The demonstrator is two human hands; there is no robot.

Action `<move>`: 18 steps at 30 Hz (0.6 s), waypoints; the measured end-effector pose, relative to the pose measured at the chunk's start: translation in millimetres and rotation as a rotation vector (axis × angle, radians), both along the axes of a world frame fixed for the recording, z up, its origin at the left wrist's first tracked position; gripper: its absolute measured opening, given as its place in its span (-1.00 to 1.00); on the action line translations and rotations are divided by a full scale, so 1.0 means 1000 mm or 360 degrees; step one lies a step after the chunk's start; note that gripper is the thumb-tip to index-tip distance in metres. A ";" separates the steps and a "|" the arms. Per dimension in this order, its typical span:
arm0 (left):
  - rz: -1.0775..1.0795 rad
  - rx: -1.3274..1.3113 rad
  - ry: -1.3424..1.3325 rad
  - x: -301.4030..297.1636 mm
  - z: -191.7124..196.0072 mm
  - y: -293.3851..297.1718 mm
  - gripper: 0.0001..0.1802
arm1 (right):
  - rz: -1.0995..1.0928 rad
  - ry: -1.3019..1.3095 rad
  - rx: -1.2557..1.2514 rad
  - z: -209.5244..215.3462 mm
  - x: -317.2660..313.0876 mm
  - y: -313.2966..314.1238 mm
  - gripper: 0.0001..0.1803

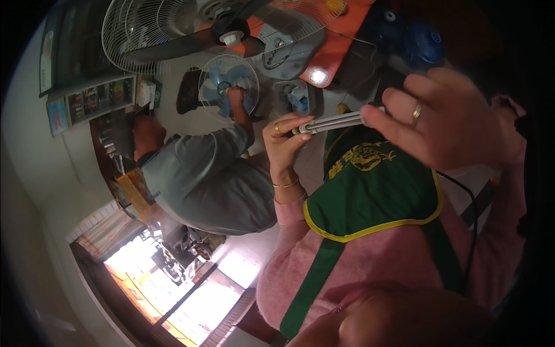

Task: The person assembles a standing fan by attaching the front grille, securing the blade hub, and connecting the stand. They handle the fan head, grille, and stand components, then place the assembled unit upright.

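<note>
A slim bar of parallel silvery rods with whitish end pieces spans the space between my two hands, in front of a green apron with yellow edging. I cannot make out its exact kind. At its left end, my left hand pinches the bar between thumb and fingers; it wears a ring and a bracelet. My right hand, larger in the picture and a little blurred, is closed at the other end, with the fingers curled and the thumb against the end piece. Its fingers partly hide that end.
A large wire-caged fan looms at the top. A person in a grey shirt touches a blue-bladed fan. A clear tub sits near an orange table. A black cord hangs at right.
</note>
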State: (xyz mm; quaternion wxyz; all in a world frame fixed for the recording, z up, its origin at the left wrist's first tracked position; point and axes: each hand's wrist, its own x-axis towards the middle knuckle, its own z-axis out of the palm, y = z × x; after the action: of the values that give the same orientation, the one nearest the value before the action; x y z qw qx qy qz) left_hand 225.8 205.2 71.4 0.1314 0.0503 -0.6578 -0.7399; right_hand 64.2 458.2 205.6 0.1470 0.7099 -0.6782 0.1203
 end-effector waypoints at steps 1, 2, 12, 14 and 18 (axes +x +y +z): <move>-0.0015 -0.0139 -0.0017 -0.001 0.005 0.000 -0.65 | 0.0012 -0.0033 0.0000 -0.003 -0.006 0.000 -0.66; -0.0023 -0.0275 -0.0048 -0.002 0.011 0.000 -0.66 | 0.0027 -0.0066 0.0000 -0.007 -0.012 0.001 -0.65; -0.0065 -0.0646 -0.0181 -0.003 0.044 0.013 -0.65 | -0.0066 -0.1524 0.0367 -0.044 -0.043 0.014 -0.64; -0.0043 -0.0719 -0.0110 -0.003 0.044 0.013 -0.66 | -0.0055 -0.1775 0.0325 -0.055 -0.039 0.011 -0.67; -0.0062 -0.0795 -0.0002 -0.002 0.043 0.011 -0.66 | -0.0442 -0.2599 0.0758 -0.058 -0.036 0.015 -0.67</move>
State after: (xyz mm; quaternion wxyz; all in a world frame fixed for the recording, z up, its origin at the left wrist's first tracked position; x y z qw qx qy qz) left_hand 223.9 215.8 114.5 0.1252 0.0041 -0.8213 -0.5566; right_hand 27.8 472.9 147.2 -0.5261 0.3236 -0.6594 0.4286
